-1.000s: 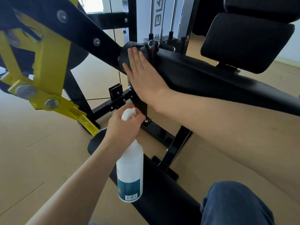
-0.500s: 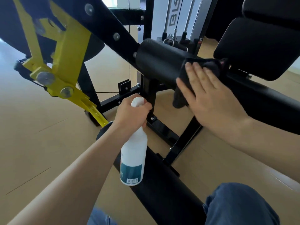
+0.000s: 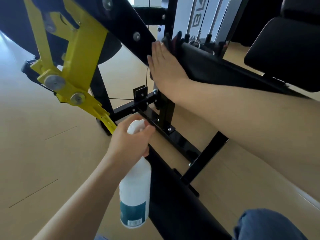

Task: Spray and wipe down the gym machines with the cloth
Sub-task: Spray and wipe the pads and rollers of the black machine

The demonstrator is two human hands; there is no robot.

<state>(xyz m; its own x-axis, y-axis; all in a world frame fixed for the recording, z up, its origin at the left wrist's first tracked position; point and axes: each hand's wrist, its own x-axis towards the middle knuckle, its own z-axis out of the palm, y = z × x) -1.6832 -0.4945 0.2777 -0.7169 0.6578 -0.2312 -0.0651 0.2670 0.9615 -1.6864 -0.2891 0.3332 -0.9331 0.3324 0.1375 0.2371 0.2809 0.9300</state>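
Pressing cloth (image 3: 170,43), fingers (image 3: 156,54) flat

1. The floor (image 3: 43,153) is smooth and light tan, with thin dark seams running slantwise across it.
2. Daylight falls from the upper left and leaves a pale, washed-out patch (image 3: 7,49) on the floor by the left edge.
3. A bright opening (image 3: 147,1), perhaps a window, shows at the top between dark bars; it is too small to tell more.
4. A white panel (image 3: 183,19) with grey lettering stands at the top centre.
5. The far upper right corner is a dark area (image 3: 256,14), and its nature cannot be told.
6. A strip of lighter floor (image 3: 237,51) lies just below that dark area.
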